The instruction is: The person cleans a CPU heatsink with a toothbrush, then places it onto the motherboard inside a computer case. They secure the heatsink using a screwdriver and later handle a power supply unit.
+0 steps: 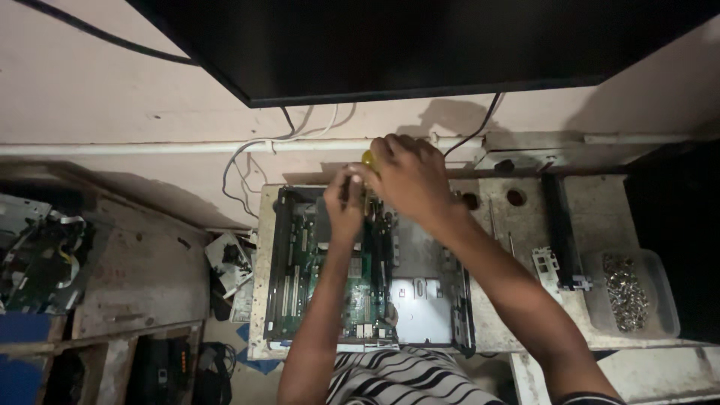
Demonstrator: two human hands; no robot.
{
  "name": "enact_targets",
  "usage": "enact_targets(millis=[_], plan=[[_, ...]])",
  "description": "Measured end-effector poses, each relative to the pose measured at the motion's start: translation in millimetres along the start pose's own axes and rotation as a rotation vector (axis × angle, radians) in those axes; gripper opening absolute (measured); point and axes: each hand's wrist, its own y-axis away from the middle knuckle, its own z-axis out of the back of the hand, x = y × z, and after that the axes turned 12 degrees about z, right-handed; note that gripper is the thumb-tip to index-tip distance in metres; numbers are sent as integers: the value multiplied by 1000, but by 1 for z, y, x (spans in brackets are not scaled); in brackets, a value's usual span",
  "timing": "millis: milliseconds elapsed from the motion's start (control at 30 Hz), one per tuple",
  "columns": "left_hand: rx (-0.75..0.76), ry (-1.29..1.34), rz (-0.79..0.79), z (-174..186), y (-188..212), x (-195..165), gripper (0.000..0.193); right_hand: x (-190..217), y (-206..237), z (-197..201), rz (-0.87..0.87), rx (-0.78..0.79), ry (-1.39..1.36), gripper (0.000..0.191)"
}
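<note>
Open metal computer chassis (420,300) with green circuit board (358,289) lies on the worn pale desk (517,225). Right hand (409,176) clenched on a yellow-handled screwdriver (367,159) at the chassis far edge; left hand (343,206) just beside it, pinching something dark, can't tell what. Looks like screw work on the board; the tip needs to sit straight. Right of chassis: clear plastic tub (660,300) holding small silvery metal parts (626,292), near a black bar (561,229).
</note>
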Motion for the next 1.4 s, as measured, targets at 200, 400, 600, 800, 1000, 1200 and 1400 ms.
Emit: enact_targets(millis=[200,400,600,800,1000,1200,1400], plan=[[0,-54,-70,0,7,-4,19,2,-9,6,-46,80,-174,48],[0,-122,-228,-1,6,-35,16,0,0,24,65,13,-492,43],[-131,-185,-297,-13,19,-50,30,3,4,32,173,3,-216,57],[52,-115,-144,-4,7,-28,24,9,-4,35,52,148,48,30],[163,-49,-65,2,-1,-11,27,-6,-13,28,86,107,-85,31],[13,-152,-264,-9,7,-32,27,-12,1,16,142,8,-474,36],[-250,-228,-196,-28,22,-48,29,-10,7,11,229,-94,-254,42]])
